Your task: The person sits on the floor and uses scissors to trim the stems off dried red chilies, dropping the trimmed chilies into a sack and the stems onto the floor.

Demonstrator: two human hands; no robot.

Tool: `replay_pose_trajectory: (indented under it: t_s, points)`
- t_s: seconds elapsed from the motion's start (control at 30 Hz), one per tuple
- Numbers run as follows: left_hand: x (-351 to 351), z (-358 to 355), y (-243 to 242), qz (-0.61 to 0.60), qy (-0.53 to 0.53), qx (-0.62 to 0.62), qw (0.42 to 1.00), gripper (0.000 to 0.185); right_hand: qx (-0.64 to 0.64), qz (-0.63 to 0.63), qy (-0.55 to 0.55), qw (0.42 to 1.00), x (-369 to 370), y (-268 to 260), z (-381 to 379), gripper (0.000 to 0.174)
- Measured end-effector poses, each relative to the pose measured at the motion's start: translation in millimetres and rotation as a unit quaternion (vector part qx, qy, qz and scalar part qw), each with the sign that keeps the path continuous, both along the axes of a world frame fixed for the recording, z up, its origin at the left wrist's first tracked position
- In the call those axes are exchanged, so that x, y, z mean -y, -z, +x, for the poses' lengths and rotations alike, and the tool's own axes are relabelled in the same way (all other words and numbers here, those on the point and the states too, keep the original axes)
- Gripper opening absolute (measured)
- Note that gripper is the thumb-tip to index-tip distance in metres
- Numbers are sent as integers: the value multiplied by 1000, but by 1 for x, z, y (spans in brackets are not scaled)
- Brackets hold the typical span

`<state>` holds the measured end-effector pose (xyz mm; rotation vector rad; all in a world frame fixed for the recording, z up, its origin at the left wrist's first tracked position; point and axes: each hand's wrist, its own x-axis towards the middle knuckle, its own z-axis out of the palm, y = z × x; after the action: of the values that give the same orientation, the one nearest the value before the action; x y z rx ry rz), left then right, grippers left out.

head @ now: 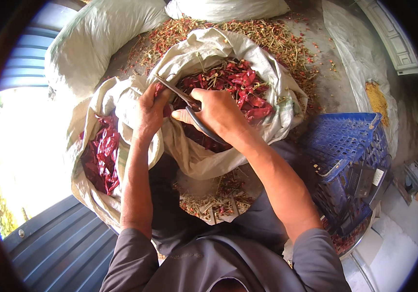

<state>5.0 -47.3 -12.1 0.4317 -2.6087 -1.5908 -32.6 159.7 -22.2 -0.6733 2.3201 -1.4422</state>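
My left hand (149, 113) holds a dried red chili pepper (159, 89) between thumb and fingers, over the rim where two sacks meet. My right hand (216, 111) grips a pair of scissors (203, 126) with dark handles; the blades point up and left, close to the pepper and my left fingertips. Whether the blades touch the pepper I cannot tell. Below my hands a white woven sack (285, 124) with a rolled rim holds dried red chilies (247, 78) with stems. At its left stands another woven sack (79, 146) with glossy red chilies (105, 157).
Stem clippings (292, 47) cover the floor behind the open sack, with more clippings (227, 193) between my legs. Full white sacks (85, 47) stand at the back. A blue plastic basket (344, 146) is at the right, near plastic sheeting (358, 54). Blue corrugated metal (63, 237) is at lower left.
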Motion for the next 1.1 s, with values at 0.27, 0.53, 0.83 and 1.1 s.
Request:
replay_pose_trajectory:
  t_s: [0.27,0.53,0.83,1.1]
  points:
    - [8,21,5,25,-25,30,999,15,271,-447,206,828,-75,-89,-82,56]
    - [4,5,6,234,-20,-93,967,12,140,-150,162,965,-8,6,-14,60]
    - [-16,4,10,432,-65,-153,886,8,434,-360,112,818,24,-23,-8,32]
    - [-10,9,-15,101,-86,-78,988,18,147,-141,138,969,14,-16,-22,45]
